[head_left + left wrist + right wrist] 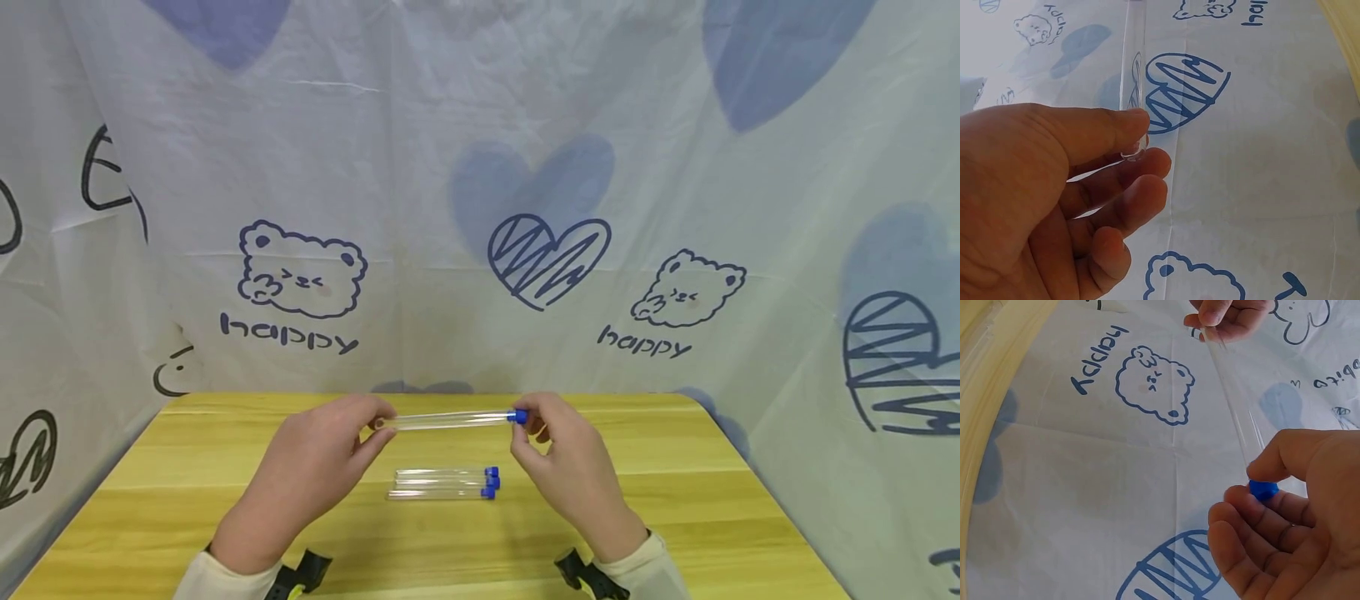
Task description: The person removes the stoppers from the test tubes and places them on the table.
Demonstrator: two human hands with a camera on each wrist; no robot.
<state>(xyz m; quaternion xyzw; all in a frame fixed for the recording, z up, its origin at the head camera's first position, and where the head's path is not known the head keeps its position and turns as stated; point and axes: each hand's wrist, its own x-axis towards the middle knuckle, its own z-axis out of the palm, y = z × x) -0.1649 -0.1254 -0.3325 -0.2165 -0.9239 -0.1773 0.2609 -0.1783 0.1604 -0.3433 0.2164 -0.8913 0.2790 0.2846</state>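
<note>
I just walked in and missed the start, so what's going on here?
A person is holding up one clear capped tube with both hands, roughly level above the wooden table. The left hand pinches its clear end, and the right hand pinches the end with the blue cap, which is on. Three similar tubes lie side by side on the table, their blue caps pointing to the person's right.

A clear tube [1133,75] runs past the left wrist view's top edge, its blue cap [1264,490] partly hidden by the right hand [1294,515]. Both sleeves [647,573] leave the head view's bottom edge; what, if anything, fills the tube is hard to tell.
</note>
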